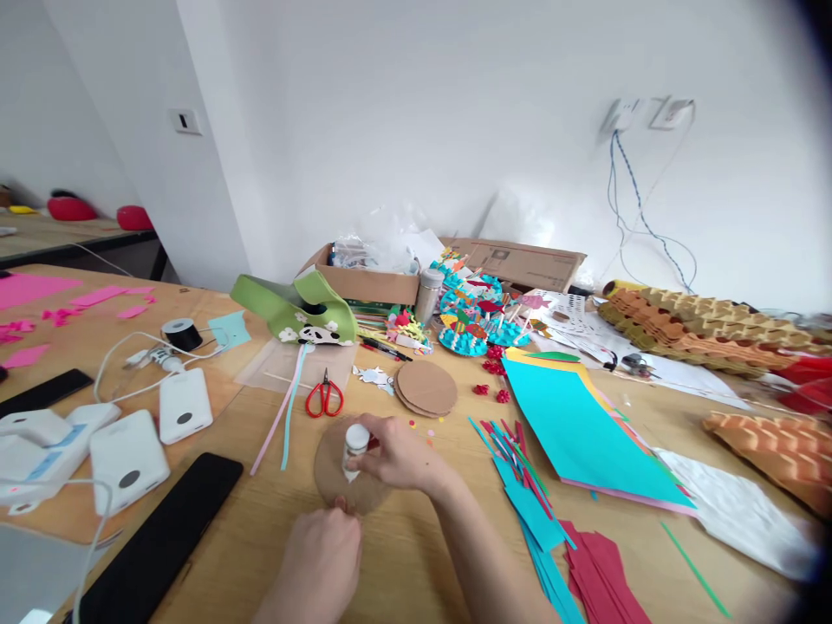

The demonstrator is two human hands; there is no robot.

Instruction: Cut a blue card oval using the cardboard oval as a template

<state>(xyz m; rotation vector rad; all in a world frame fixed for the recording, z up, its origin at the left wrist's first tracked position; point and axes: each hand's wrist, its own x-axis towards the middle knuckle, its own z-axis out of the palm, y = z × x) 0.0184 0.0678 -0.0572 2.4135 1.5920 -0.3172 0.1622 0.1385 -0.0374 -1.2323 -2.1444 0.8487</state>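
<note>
Near the middle of the wooden table lies a round cardboard disc point(325, 472). My right hand point(396, 452) grips a small white-capped glue bottle point(355, 440), its pointed end tilted down over the disc. At the disc's near edge is my left hand point(325, 555), fingers curled, with the fingertips pressed on the cardboard rim. Just behind the disc are red-handled scissors point(324, 399). More brown cardboard discs point(426, 387) lie stacked behind my right hand.
Blue sheets point(585, 425), paper strips point(529, 503) and red paper point(601, 576) cover the right. A black phone point(162, 537), white power banks point(128, 459) and cables lie left. Behind stand a green bag point(292, 303), an open box point(377, 284) and turquoise crafts point(463, 334).
</note>
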